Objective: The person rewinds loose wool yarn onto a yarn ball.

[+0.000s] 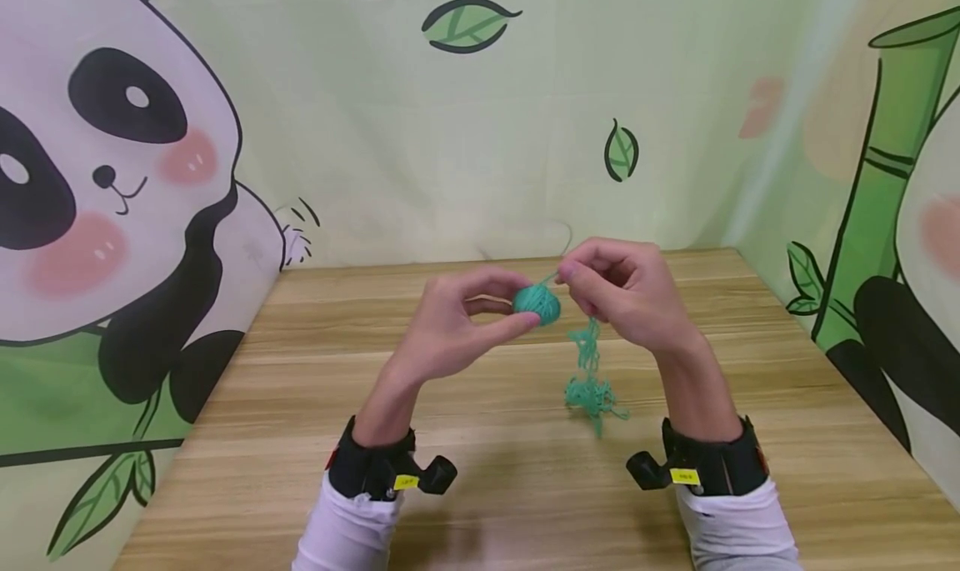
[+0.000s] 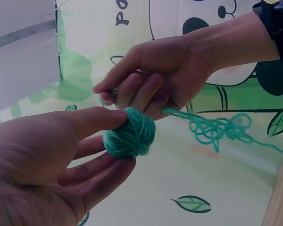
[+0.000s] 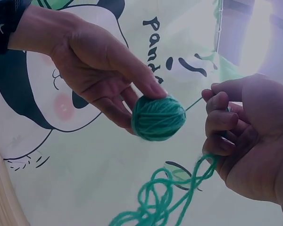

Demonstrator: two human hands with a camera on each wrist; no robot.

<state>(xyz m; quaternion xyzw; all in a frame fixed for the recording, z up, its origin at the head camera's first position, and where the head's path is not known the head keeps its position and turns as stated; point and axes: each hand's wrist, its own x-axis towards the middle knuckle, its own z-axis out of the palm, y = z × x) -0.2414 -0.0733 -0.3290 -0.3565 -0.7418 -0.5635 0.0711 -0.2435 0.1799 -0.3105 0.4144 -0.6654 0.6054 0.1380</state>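
The green yarn ball [image 1: 537, 304], partly covered by the left hand [image 1: 459, 319] gripping it, is above the table [image 1: 510, 471], left of the right hand [image 1: 628, 294] pinching its strand [image 3: 193, 104], with loose yarn [image 1: 588, 394] dangling nearer and a panda-printed backdrop [image 1: 352, 129] farther off, whose lettering [image 3: 153, 51] the wrist views show but the head view does not.

A wood-grain tabletop [image 1: 300, 388] lies beneath dangling teal yarn [image 1: 590, 394].
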